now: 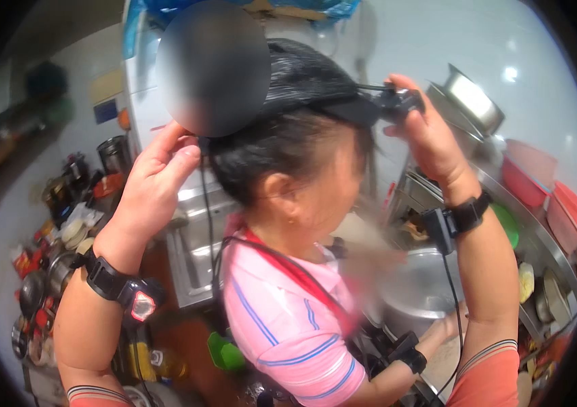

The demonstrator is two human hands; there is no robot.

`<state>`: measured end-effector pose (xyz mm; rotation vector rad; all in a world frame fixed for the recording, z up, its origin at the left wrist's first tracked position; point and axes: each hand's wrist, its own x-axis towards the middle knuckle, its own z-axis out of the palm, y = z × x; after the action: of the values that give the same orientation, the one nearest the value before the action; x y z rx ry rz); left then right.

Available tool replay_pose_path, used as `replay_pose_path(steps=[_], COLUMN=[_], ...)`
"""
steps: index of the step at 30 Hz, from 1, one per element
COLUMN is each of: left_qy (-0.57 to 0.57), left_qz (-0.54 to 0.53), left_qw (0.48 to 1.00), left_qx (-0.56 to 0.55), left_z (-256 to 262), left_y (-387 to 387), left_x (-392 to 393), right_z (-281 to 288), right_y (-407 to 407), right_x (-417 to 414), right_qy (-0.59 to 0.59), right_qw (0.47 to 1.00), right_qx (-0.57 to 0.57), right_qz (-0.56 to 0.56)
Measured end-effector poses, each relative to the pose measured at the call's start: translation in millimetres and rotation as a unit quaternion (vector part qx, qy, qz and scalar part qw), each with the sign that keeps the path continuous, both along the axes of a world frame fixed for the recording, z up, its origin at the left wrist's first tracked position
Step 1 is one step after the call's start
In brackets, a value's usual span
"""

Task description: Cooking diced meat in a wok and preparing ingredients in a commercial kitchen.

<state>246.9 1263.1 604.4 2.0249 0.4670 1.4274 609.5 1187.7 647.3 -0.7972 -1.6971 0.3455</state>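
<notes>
A person in a pink striped shirt stands side-on before me, wearing a black cap. My right hand is raised at the cap's brim, its fingers closed round a small black camera with a cable. My left hand is at the back of the head, thumb and fingertips close together near a black cable; a blurred oval hides part of that spot, so what it holds cannot be told. Black straps with small devices are on both my wrists.
A steel sink lies behind the person. A large metal pot is by the person's arm. Pink plastic baskets and a steel basin stand on the right-hand shelving. Pans and jars crowd the left side, near an oil bottle.
</notes>
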Motion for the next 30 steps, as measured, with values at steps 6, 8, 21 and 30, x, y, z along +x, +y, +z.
replay_pose_path(steps=[6, 8, 21, 30], left_qy=[-0.066, -0.065, -0.106, -0.117], left_qz=[-0.068, -0.077, -0.221, -0.201], left_qw=[0.995, 0.995, 0.969, 0.972], left_qx=[0.019, 0.016, -0.021, 0.018], left_z=[-5.0, -4.3, -32.0, -53.9], left_y=[43.7, 55.7, 97.2, 82.7], left_x=[6.5, 9.8, 0.5, -0.3], right_z=[7.9, 10.0, 7.8, 13.6], right_y=[-15.6, -21.0, -17.1, -8.6], right_x=[-13.2, -11.2, -9.0, -15.8], right_qy=[-0.010, -0.015, -0.039, -0.072], right_qw=[0.998, 0.998, 0.996, 0.992], right_qx=[-0.036, -0.046, -0.059, -0.012], right_qz=[-0.054, -0.039, -0.046, -0.098])
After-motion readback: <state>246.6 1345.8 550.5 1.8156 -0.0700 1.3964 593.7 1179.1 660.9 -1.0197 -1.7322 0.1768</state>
